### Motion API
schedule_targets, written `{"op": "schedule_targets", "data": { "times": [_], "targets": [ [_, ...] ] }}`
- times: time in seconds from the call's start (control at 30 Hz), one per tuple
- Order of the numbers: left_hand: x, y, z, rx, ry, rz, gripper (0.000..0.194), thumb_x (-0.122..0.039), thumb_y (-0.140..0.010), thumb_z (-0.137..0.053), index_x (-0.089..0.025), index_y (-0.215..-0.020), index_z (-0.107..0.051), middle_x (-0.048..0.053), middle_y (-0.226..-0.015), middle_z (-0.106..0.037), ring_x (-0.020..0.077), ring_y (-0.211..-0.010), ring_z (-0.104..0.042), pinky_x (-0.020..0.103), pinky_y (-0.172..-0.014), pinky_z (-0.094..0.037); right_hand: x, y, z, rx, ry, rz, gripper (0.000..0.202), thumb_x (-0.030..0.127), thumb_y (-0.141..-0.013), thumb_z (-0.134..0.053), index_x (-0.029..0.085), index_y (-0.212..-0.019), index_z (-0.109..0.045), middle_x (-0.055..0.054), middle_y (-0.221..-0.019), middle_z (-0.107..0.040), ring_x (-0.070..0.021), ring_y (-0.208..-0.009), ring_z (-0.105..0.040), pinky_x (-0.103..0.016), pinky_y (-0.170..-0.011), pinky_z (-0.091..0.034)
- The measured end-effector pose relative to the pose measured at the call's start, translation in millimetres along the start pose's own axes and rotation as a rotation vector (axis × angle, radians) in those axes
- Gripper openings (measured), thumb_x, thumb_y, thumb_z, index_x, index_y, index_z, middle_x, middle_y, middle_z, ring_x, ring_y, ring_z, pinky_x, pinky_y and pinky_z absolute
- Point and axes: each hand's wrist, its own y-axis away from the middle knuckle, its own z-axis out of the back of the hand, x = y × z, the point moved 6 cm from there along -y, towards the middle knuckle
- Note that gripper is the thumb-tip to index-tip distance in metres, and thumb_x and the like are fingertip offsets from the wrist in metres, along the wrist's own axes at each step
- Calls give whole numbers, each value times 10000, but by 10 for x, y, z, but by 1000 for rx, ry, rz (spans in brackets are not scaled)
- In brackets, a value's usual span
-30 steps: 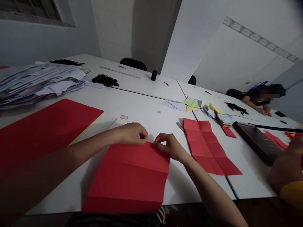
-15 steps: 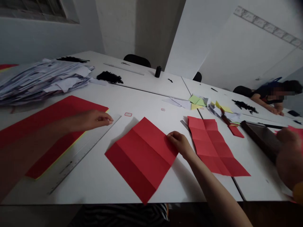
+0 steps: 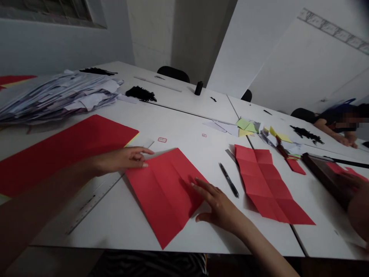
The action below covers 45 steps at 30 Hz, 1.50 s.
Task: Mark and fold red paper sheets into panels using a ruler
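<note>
Left hand (image 3: 125,158): open, fingers loosely extended over the upper left edge of the red sheet (image 3: 168,192); contact cannot be confirmed. Right hand (image 3: 220,206): open, fingers spread, fingertips at the sheet's right side, thumb apart from the index finger. The red sheet lies on the table (image 3: 115,231) between the hands, set obliquely, with creases across it. Clear ruler (image 3: 96,202): diagonal, left of the sheet, passing beneath the left forearm. Pen (image 3: 229,181): beyond the right hand, near the folded-out paper (image 3: 266,184), which is red and creased into panels. Left of the ruler, a large red card (image 3: 83,142) with a yellow edge; behind it, a heap of papers (image 3: 72,96). Farther out: black yarn (image 3: 141,93), black cylinder (image 3: 198,88), coloured scraps (image 3: 246,125). Far right: dark box (image 3: 325,177), with another person's hand (image 3: 359,209) beside it, blurred.
</note>
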Motion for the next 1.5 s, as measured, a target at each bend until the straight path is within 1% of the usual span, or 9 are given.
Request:
{"op": "schedule_targets", "data": {
  "times": [0.23,0.4,0.53,0.7,0.83,1.0,1.2,1.3,1.5],
  "targets": [
    [-804,18,5,7,805,-125,482,-320,-781,-717,-270,-1249,-613,64,-1037,-682,175,-860,-660,218,-662,-528,248,-198,4,-34,-501,19,735,500,-892,-586,366,-1511,-213,-76,-1488,-442,-262,-1317,-482,-490,-1063,-445],
    [-932,-107,-188,-49,1252,-74,306,-30,-824,-602,-148,-1101,-653,47,-882,-673,87,-700,-644,166,-637,-548,92,-47,-1,-42,-902,-53,1096,679,-656,-722,375,-1526,-128,-79,-1587,-254,-311,-1370,-407,-498,-1064,-426],
    [-926,-183,-277,-125,1418,-34,190,15,-849,-545,-92,-973,-640,83,-911,-677,109,-805,-675,161,-711,-560,-158,118,-119,-216,-873,-318,953,547,-546,-859,270,-1380,-490,-112,-1432,-506,-346,-1302,-483,-488,-1034,-451],
    [-660,-276,-77,-188,1076,-149,265,-218,-841,-666,-183,-1094,-600,75,-1022,-672,185,-933,-670,336,-864,-557,-555,72,-40,-674,-1045,-645,397,511,-772,-706,198,-1015,-688,-89,-1069,-726,-276,-1016,-671,-421,-910,-528],
    [24,-232,245,-484,114,-47,454,-406,-854,-598,-205,-1255,-524,89,-1219,-607,239,-1111,-596,358,-913,-493,-787,-141,45,-652,-1199,-717,429,495,-694,-773,170,-956,-677,-90,-1003,-738,-261,-891,-699,-402,-824,-551],
    [561,23,67,-353,-318,117,633,-384,-850,-576,-51,-1367,-425,216,-1389,-467,378,-1277,-421,514,-1066,-318,-934,-379,151,-500,-1083,-625,526,487,-699,-762,175,-1099,-623,-106,-1063,-711,-250,-873,-695,-399,-771,-558],
    [421,202,-220,-245,-514,93,587,-203,-863,-418,-18,-1416,-361,222,-1425,-428,352,-1364,-317,470,-1123,-251,-1065,-421,229,-623,-492,-617,986,458,-679,-758,217,-1478,-232,-160,-1274,-507,-306,-1079,-585,-413,-791,-551],
    [420,179,-217,-263,-520,101,608,-155,-819,-412,-11,-1408,-369,219,-1343,-489,354,-1314,-366,455,-1082,-317,-994,-399,266,-654,-267,-524,757,404,-680,-762,201,-1348,-469,-163,-1320,-428,-335,-1196,-475,-457,-886,-522],
    [646,110,-98,-284,-390,146,719,-181,-775,-497,-116,-1461,-292,191,-1482,-314,345,-1301,-360,432,-984,-405,-773,-485,84,-292,-549,-363,240,268,-816,-631,196,-1044,-647,-70,-974,-672,-206,-815,-661,-365,-721,-568]
  ]
}}
